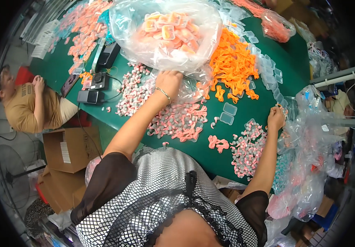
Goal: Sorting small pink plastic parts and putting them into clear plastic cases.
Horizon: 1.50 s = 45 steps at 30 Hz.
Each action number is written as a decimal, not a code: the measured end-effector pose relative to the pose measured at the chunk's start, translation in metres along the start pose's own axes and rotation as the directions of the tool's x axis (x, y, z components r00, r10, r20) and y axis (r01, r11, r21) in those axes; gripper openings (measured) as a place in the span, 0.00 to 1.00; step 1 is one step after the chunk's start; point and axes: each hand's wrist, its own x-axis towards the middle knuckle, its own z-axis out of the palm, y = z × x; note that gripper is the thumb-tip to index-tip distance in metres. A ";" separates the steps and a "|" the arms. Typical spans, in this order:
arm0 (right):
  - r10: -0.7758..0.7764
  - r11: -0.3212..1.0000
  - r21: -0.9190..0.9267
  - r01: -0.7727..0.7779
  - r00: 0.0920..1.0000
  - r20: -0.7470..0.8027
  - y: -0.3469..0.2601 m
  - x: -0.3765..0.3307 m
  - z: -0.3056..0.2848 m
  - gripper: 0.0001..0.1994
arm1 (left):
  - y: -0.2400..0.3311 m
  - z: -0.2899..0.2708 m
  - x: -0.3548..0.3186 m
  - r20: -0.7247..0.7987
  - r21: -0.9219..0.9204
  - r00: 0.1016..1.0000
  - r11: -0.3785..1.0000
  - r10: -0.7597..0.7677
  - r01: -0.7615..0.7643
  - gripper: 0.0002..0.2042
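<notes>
My left hand (170, 85) is closed at the near edge of a large clear plastic bag (124, 31), its fingers curled into the film. Inside the bag lie small clear cases (168, 32) with orange contents. My right hand (276, 118) is pinched closed at the table's right side, beside crumpled clear bags; what its fingers hold is too small to make out. Between my arms lie a pile of grey-and-pink plugs (247, 150), bundled pink cords (218, 143) and an open, flat clear case (228, 113).
Orange cord bundles (233, 61) are heaped right of the bag, beside clear cases (269, 72). More plugs (134, 90) lie at left, near black devices (99, 80). Another person (33, 99) sits at the far left. Cardboard boxes (72, 148) stand below the table's left edge.
</notes>
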 end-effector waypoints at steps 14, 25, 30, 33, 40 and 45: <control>0.038 0.844 0.533 -0.063 0.998 0.058 -0.068 -0.040 -0.026 0.03 | -0.004 0.017 0.022 0.076 -0.110 0.989 0.985 -0.124 0.132 0.09; 0.028 0.642 0.754 -0.143 0.986 0.163 -0.107 -0.063 -0.053 0.04 | 0.011 0.034 0.016 -0.051 -0.231 0.984 0.961 -0.171 0.155 0.06; 0.106 0.526 0.793 -0.306 0.949 0.297 -0.121 -0.075 -0.050 0.05 | 0.014 0.027 -0.002 0.029 -0.569 0.987 0.810 -0.158 0.146 0.07; 0.024 0.532 0.820 -0.210 0.972 0.233 -0.136 -0.079 -0.056 0.05 | 0.026 0.016 -0.011 0.062 -0.752 0.989 0.645 -0.131 0.133 0.05; -0.011 0.621 0.757 -0.205 0.963 0.270 -0.159 -0.099 -0.067 0.05 | 0.086 0.015 -0.025 0.439 -0.893 0.896 -0.075 0.068 0.444 0.04; -0.014 0.624 0.761 -0.176 0.972 0.236 -0.168 -0.111 -0.057 0.05 | 0.115 0.051 -0.022 0.329 -0.922 0.932 0.267 0.150 0.282 0.04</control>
